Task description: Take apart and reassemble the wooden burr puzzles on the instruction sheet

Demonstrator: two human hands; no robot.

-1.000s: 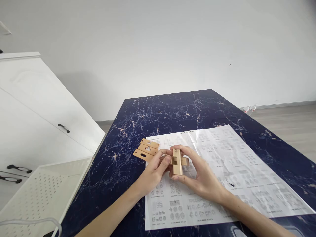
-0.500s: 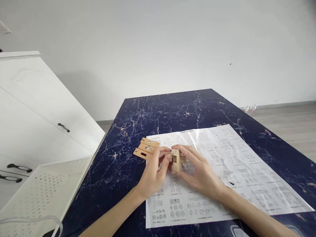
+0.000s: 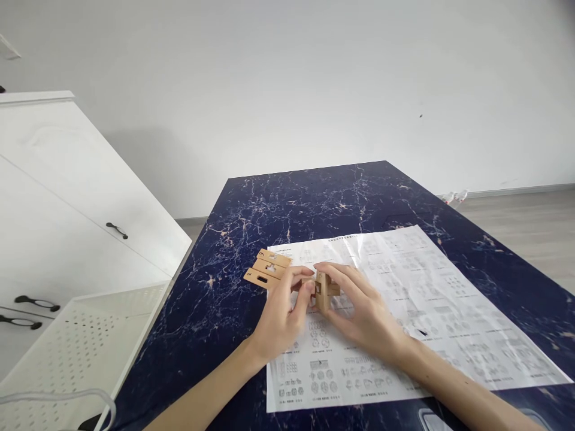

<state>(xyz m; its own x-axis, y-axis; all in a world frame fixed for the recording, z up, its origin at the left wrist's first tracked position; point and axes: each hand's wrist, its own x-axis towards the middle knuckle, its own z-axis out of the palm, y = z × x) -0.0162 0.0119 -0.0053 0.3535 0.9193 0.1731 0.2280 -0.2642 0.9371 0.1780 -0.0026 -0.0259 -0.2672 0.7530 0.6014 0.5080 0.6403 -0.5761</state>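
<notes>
A small pale wooden interlocking puzzle (image 3: 322,297) is held between both hands over the printed sheet (image 3: 341,392). My left hand (image 3: 283,311) pinches its left end with thumb and forefinger. Wrapped about the upright block from the right is my right hand (image 3: 362,299), fingers on top and thumb below. A short wooden bar sticks out of the block's right side, and a dark notch shows on its left. Just beyond my left fingers lie flat wooden puzzle pieces (image 3: 262,279) with cut-outs and printed numbers, partly on the sheet's edge.
The sheet, creased and covered with small diagrams, lies on a dark blue marble-patterned table (image 3: 296,203). A white cabinet (image 3: 90,197) with black handles stands left, beside a white perforated surface (image 3: 94,329) with a pale cable (image 3: 67,395). Clear plastic edges show at the bottom right.
The puzzle has turned slightly in my hands, its upright block now tilting. My right thumb has shifted a little along the block's lower end. The flat pieces stay put.
</notes>
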